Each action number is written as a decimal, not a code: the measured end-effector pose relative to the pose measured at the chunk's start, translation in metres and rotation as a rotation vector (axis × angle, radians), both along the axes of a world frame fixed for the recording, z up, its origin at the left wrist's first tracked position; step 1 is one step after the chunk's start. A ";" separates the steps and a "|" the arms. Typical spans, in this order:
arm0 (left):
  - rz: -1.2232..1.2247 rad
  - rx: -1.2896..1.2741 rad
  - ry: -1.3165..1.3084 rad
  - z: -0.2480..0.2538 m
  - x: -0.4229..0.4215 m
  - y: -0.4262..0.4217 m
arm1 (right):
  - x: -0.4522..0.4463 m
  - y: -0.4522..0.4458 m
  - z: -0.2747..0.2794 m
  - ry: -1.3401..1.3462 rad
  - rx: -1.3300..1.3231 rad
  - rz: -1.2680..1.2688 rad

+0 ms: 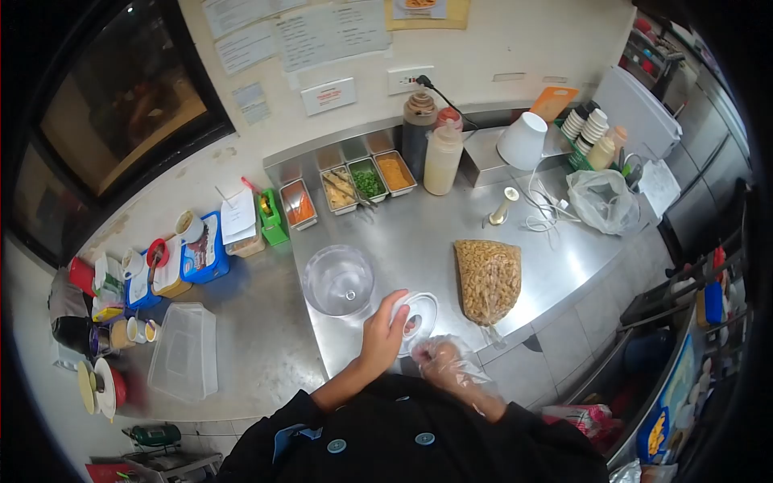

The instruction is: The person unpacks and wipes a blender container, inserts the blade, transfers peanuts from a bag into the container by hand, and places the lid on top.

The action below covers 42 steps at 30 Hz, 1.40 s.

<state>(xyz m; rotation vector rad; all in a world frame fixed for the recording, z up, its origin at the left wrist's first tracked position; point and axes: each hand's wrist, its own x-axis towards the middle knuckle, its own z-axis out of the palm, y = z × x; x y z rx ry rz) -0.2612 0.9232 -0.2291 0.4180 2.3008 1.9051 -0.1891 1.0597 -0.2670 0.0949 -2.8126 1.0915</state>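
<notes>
My left hand (pixel 382 332) is bare, its fingers stretched out and its thumb apart. It is beside the left edge of a round clear lid (pixel 429 307) with a ring-shaped centre. My right hand (pixel 448 364) wears a loose clear plastic glove. Its fingers are curled close to the lid's lower edge, and I cannot make out what is in them. A clear round plastic bowl (pixel 326 307) stands to the left, beyond my left hand. Right of the lid lies a clear bag of brown peanut-like pieces (pixel 488 278).
Metal trays of chopped toppings (pixel 369 180) and squeeze bottles (pixel 443 158) line the back. A white corded appliance (pixel 522 142), a small upright spindle-like part (pixel 503 207) and a crumpled plastic bag (pixel 602 200) stand right. A clear rectangular container (pixel 184 350) lies left. The counter's front edge is near me.
</notes>
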 end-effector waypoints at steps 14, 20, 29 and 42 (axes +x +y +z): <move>0.199 -0.523 -0.141 -0.098 -0.019 0.030 | -0.052 0.086 0.026 -0.158 -1.220 -0.305; 0.006 0.271 -0.378 -0.004 0.009 0.052 | -0.068 0.097 0.049 -0.172 -0.577 0.180; 0.144 0.263 -0.374 0.001 0.023 0.023 | -0.250 0.278 -0.009 0.141 0.277 -0.215; 0.597 -0.269 -0.121 -0.040 0.102 -0.056 | -0.185 -0.015 0.126 0.388 -0.375 0.636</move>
